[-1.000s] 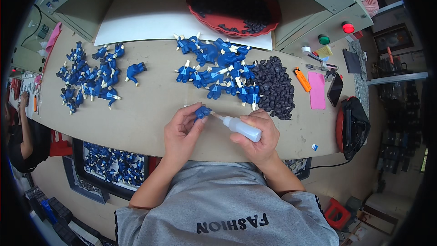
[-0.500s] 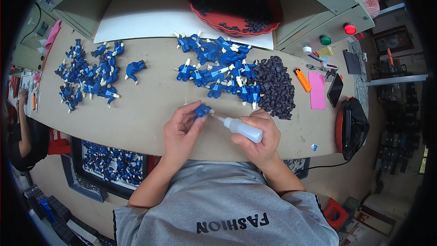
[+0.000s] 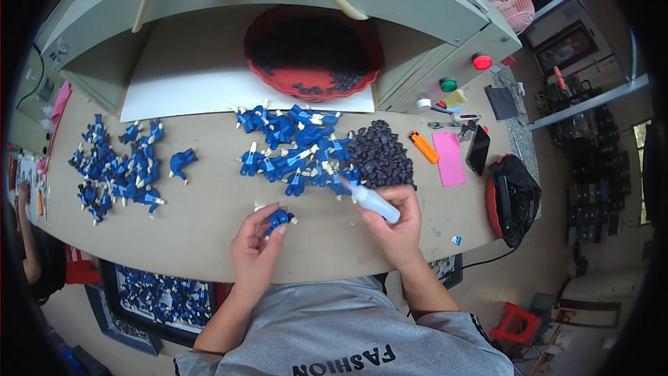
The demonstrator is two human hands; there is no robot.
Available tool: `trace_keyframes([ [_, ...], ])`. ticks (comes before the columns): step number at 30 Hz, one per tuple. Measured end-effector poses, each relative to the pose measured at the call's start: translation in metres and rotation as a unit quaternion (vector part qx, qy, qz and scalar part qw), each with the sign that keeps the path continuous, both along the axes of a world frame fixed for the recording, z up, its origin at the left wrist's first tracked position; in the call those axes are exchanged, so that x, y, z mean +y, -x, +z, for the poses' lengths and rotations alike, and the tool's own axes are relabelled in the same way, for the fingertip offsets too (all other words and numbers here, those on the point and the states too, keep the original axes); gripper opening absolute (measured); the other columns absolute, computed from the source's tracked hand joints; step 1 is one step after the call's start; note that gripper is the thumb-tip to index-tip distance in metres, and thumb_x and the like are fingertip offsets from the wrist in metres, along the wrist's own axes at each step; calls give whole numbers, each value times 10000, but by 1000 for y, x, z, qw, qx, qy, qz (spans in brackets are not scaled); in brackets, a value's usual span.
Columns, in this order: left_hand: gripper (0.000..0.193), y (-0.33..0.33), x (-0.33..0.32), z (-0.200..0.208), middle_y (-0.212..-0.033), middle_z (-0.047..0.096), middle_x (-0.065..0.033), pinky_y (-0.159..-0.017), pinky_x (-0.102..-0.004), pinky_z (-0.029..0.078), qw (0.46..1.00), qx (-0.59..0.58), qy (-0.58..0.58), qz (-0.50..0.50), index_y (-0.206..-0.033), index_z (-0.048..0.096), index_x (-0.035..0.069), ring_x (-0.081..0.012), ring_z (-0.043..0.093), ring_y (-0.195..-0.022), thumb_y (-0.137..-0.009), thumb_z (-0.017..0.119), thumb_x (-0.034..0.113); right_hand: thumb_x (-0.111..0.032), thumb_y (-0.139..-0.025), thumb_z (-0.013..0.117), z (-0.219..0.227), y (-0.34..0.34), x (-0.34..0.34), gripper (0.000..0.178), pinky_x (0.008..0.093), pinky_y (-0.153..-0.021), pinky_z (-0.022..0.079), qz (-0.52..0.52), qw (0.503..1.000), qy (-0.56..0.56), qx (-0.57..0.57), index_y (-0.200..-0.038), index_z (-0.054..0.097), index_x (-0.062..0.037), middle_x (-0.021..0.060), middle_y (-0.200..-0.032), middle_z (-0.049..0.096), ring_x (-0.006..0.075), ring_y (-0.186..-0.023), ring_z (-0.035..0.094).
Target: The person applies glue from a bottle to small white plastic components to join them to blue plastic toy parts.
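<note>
My left hand (image 3: 256,247) pinches a small blue toy figure (image 3: 280,218) with pale ends between thumb and fingers, above the near part of the table. My right hand (image 3: 398,228) grips a translucent white squeeze bottle (image 3: 376,205), its thin nozzle slanting up and left toward the middle heap. The nozzle is apart from the held figure. Beyond my hands lies a heap of blue toy figures (image 3: 282,127). Against its right side rests a pile of small dark moulded pieces (image 3: 379,153). One separate figure (image 3: 183,161) lies to the left, beside another group of figures (image 3: 132,167).
A red scalloped basin (image 3: 313,90) of dark pieces stands under the bench hood. At right lie an orange cutter (image 3: 424,146), a pink pad (image 3: 449,159), a phone (image 3: 478,150) and a black-and-red bag (image 3: 513,198). A tray of figures (image 3: 163,299) sits below the table edge; another person's arm (image 3: 29,237) shows far left.
The bottle's nozzle has drawn away from the held figure, and my hands are farther apart. The whole view has shifted, showing more of the hood.
</note>
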State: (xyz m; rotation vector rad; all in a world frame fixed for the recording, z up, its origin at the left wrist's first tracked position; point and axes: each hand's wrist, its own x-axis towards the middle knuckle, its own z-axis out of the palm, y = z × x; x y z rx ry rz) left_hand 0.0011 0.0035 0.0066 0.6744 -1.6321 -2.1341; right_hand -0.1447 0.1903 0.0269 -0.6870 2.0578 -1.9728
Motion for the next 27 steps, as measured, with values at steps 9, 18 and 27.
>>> trace_keyframes([
  [9, 348, 6, 5, -8, -1153, 637, -140, -893, -298, 526, 999, 16, 7, -27, -1272, 520, -46, -171, 632, -1030, -932, 596, -32, -93, -870, 706, 21, 75, 6, 157, 312, -740, 512, -39, 978, -195, 65, -972, 606, -29, 41, -900, 602, 162, -831, 632],
  [18, 350, 5, 2, -8, -1155, 625, -135, -880, -330, 561, 999, 12, -3, -39, -1281, 513, -46, -171, 631, -1031, -940, 587, -20, -37, -817, 735, 20, 89, -3, 203, 352, -770, 504, 130, 881, -354, 287, -1014, 686, -29, 111, -911, 616, 267, -842, 626],
  [27, 352, 4, 2, -7, -1142, 632, -132, -883, -325, 561, 999, 7, -4, -42, -1282, 517, -43, -174, 637, -1025, -940, 596, -12, 20, -790, 722, 25, 73, 5, 200, 336, -769, 517, -16, 926, -270, 263, -985, 682, 1, 113, -910, 651, 270, -838, 653],
])
